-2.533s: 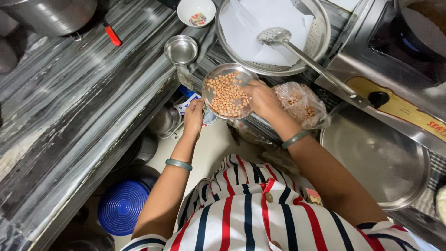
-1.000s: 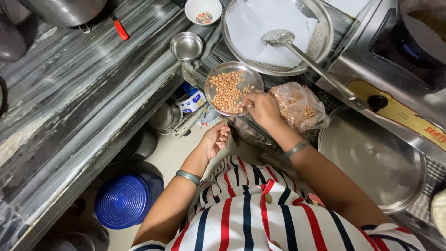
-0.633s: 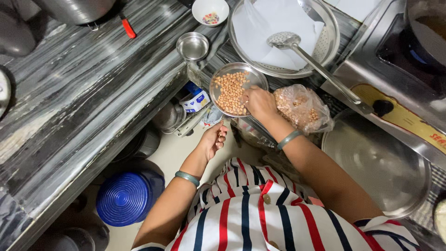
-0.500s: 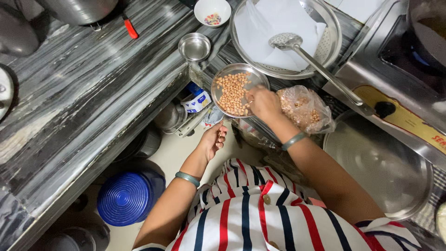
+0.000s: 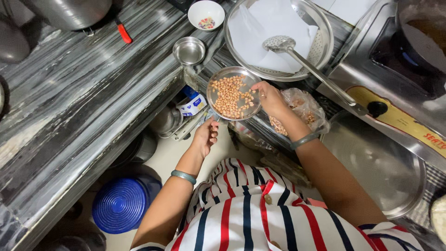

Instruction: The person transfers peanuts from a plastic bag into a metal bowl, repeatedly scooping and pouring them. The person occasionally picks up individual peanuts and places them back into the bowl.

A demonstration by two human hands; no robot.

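Observation:
A small steel plate [image 5: 211, 90] with several peanuts [image 5: 229, 96] sits at the counter's corner and juts over the edge. My right hand [image 5: 273, 98] is at the plate's right rim, thumb and fingertips pinched on it beside the peanuts. My left hand [image 5: 206, 135] is cupped, palm up, just under the plate's near rim, fingertips touching it. What lies in that palm is hidden. A clear plastic bag of peanuts [image 5: 302, 109] lies right behind my right wrist.
A large steel colander [image 5: 323, 44] lined with white paper holds a slotted ladle [image 5: 278, 45]. A small steel bowl [image 5: 189, 50], a white bowl [image 5: 206, 14], a stove [image 5: 395, 60], a big steel lid [image 5: 376, 162] and a blue lid [image 5: 120, 204] on the floor surround me.
My right hand stopped picking among the peanuts and moved to the plate's right rim. My left hand, which had dropped away from the plate, rose to touch its near rim.

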